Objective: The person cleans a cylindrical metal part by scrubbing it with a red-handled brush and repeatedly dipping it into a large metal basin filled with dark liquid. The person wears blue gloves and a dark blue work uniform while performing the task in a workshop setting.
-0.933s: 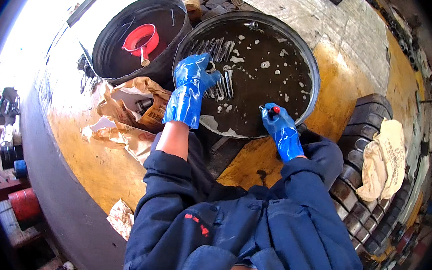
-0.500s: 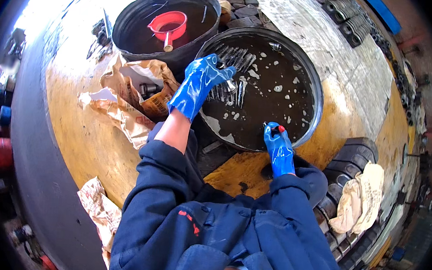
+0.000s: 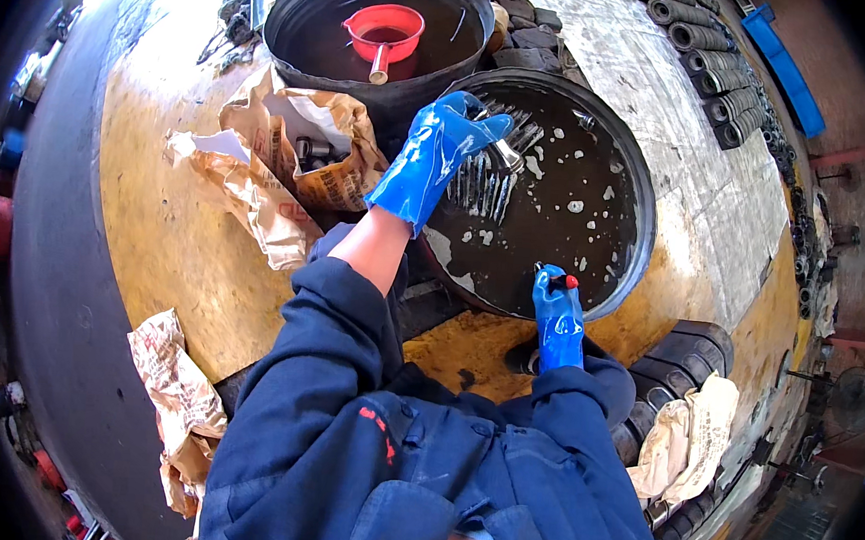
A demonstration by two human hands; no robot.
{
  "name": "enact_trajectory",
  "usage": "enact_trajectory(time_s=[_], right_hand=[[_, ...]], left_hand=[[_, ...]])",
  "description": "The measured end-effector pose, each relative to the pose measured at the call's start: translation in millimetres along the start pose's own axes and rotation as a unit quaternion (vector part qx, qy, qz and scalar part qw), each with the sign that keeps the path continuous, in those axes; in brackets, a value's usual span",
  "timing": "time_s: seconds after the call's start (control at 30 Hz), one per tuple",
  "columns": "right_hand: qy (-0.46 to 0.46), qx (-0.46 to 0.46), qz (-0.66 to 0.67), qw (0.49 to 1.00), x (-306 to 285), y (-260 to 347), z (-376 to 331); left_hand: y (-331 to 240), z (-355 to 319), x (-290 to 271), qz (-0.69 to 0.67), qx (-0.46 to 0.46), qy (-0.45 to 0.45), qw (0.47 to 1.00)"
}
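Over a round dark basin [image 3: 645, 190] of murky liquid, my left hand [image 3: 438, 160], in a wet blue rubber glove, is closed on a shiny metal cylindrical part [image 3: 508, 156]. Beneath and beside it, several ribbed metal pieces [image 3: 480, 195] lie in the liquid, with pale foam patches around them. My right hand [image 3: 558, 319], gloved alike, is at the basin's near rim. Its fingers are closed around a small red-ended tool [image 3: 571, 282]; the tool's kind is not clear, and most of it is hidden by the glove.
Behind and to the left stands a second basin [image 3: 278, 34] with a red dipper [image 3: 386, 34] in it. An open paper bag [image 3: 349, 179] holds dark metal parts. Stones [image 3: 530, 48] sit behind the basins. Ribbed cylindrical parts [image 3: 704, 38] line the far right; sacking [image 3: 687, 438] lies at right.
The view has shifted, so the basins sit a little differently in it. My left hand still holds the metal part over the basin; my right hand keeps the red-ended tool near the rim.
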State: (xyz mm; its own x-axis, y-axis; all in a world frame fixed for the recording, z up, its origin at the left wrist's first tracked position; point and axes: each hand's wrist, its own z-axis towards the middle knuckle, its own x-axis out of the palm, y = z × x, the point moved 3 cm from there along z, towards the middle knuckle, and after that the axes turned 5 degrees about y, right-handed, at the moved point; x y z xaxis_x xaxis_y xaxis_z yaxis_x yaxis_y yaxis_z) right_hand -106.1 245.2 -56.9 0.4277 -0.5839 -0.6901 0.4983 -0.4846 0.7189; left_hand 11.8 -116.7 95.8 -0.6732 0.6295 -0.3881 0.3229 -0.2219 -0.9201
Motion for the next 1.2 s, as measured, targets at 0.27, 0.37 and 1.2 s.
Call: enact_trajectory(time_s=[0.27,0.37,1.2], right_hand=[[0.037,0.032,-0.037,0.998,-1.4,-0.5,0.6],[0.032,0.028,-0.047,0.998,-1.2,5.4,0.7],[0.074,0.060,-0.004,0.995,13.5,-27.8,11.0]], left_hand=[[-0.9,3.5,1.4,0.028,0.009,-0.004,1.000],[-0.3,2.5,3.0,0.045,0.005,-0.005,0.999],[115.1,-1.2,-206.8,-0.076,0.000,-0.212,0.974]])
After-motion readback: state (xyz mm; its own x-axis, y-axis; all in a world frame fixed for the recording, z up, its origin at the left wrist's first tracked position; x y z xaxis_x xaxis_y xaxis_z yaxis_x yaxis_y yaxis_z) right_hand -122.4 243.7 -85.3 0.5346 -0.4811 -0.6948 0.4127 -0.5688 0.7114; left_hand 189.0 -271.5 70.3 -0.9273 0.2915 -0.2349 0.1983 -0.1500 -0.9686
